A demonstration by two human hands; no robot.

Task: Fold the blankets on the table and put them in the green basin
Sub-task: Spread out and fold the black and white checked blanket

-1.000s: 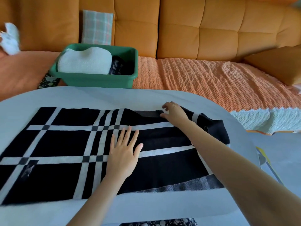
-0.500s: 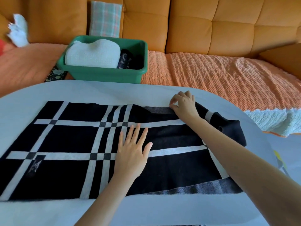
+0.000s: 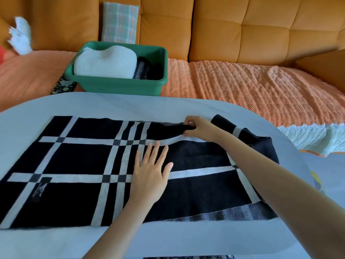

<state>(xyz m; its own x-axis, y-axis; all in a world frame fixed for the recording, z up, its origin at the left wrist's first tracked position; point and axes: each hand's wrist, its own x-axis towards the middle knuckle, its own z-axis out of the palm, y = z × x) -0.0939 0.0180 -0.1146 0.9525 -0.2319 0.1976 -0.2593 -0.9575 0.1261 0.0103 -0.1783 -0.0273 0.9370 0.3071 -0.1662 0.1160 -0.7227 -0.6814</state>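
A black blanket [image 3: 78, 161] with white crossing stripes lies spread flat across the white table [image 3: 130, 105]. My left hand [image 3: 151, 176] rests palm down on its middle, fingers spread. My right hand [image 3: 199, 128] pinches the blanket's far edge and lifts a small ridge of black cloth off the table. The green basin [image 3: 121, 86] sits on the sofa beyond the table's far edge. It holds a folded white blanket [image 3: 106, 62] on the left and a dark striped one [image 3: 143, 70] on the right.
An orange sofa [image 3: 224, 30] with an orange textured cover [image 3: 242, 86] runs behind the table. A plaid cushion [image 3: 119, 21] leans behind the basin. A white soft toy [image 3: 20, 36] lies at the far left. The blanket's right end droops over the table's rounded right edge.
My right hand has closed on the blanket's far edge and raised it into a fold. The left hand stays flat on the cloth. The view has shifted closer.
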